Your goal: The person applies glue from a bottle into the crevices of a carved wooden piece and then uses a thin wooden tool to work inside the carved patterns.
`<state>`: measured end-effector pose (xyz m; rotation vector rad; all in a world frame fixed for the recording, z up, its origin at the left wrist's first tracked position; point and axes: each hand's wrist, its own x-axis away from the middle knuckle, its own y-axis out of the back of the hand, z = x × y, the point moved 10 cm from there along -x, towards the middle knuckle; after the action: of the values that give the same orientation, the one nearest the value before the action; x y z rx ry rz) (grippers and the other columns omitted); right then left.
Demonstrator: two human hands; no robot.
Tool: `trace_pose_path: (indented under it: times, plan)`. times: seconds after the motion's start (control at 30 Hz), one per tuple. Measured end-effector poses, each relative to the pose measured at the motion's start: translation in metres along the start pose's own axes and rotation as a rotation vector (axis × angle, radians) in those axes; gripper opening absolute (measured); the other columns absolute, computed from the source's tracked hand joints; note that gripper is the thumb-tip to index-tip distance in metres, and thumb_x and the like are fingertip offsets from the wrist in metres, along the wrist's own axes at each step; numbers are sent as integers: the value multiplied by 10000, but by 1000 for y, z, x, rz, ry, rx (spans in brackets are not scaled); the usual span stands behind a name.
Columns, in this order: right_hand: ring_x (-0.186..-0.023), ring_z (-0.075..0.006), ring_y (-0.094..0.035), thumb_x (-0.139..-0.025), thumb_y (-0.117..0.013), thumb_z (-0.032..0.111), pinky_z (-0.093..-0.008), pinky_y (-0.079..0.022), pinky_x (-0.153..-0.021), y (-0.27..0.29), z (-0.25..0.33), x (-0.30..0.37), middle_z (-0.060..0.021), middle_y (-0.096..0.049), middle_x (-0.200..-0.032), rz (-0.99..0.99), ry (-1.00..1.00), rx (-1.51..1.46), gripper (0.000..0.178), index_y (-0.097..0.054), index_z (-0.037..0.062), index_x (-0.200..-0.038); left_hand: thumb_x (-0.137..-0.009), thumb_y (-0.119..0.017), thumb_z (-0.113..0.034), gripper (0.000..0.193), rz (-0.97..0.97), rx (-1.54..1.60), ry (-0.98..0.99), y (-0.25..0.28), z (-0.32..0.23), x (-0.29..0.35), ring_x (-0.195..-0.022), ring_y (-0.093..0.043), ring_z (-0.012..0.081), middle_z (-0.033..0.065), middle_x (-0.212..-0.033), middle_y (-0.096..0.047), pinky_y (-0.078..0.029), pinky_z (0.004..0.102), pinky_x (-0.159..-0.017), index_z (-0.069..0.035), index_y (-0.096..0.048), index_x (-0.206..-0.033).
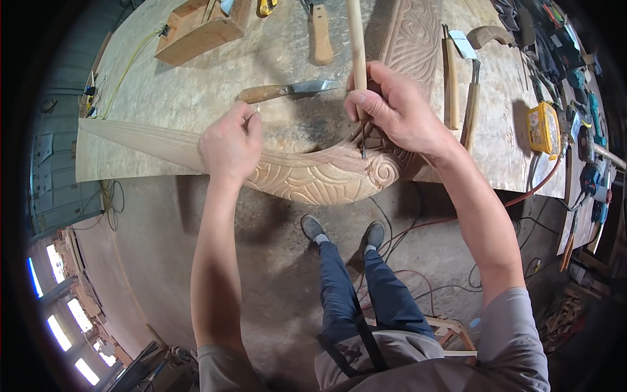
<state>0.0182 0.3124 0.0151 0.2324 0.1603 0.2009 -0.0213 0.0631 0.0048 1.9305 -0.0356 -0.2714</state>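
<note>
My right hand (401,111) grips a long-handled carving chisel (356,46) near the lower end of its pale wooden shaft. The chisel stands nearly upright, its thin metal tip by the scroll end of a curved carved wooden piece (307,176). Leaf-like relief covers that piece, and a plain tapering part runs off to the left. Over the junction of the plain and carved parts is my left hand (232,140), its fingers curled closed; what they hold, if anything, is hidden. Just beyond it a knife (287,90) with a wooden handle lies on the workbench (176,91).
Behind my right hand lies another carved board (415,32). A wooden box (202,32) and a wooden-handled tool (321,36) lie at the back. More chisels (451,85) and a yellow-framed work lamp (543,129) are on the right. Cables (418,225) trail across the floor.
</note>
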Motion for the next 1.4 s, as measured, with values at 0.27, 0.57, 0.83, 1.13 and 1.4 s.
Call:
trace_pose_path:
  times: [0.27,0.57,0.83,1.13,1.4]
  plan:
    - [-686,-182,-610,-1080,-565,201,-349,-496,-636,-17,14,-3,-77,-664,-763,81,47,34,203,-567,-1,-1055,-919,-681,-255,133,9,33,14,-1,4,0,-725,-699,344,79,-741,-716,-526,470,-660,-140,-665,-856]
    - [-679,-63,-551,-1134,-477,250,-241,-463,-600,3,-12,13,-5,-630,-796,-65,-151,-290,217,-530,43,-1171,-917,-672,-243,133,-38,28,-43,2,0,1,-715,-694,357,97,-729,-706,-518,479,-647,-131,-659,-845]
    - [-696,-90,-550,-1112,-513,203,-271,-474,-636,-1,-4,14,-26,-649,-794,-52,-92,-115,189,-534,19,-1146,-916,-666,-231,123,-46,48,-46,3,0,2,-703,-690,358,102,-723,-701,-515,476,-638,-130,-662,-846]
    - [-647,-87,-539,-1113,-503,226,-257,-464,-598,-6,-3,9,-20,-662,-796,70,-105,-125,205,-528,24,-1088,-917,-666,-228,122,-31,42,-28,2,0,2,-699,-690,352,99,-722,-700,-514,471,-639,-128,-662,-847]
    - [-620,-34,-517,-1134,-478,249,-202,-452,-559,1,-9,12,8,-644,-797,-26,-181,-305,219,-514,35,-1099,-921,-662,-232,129,-36,37,-35,2,-1,1,-697,-688,351,94,-722,-702,-511,470,-638,-128,-662,-844]
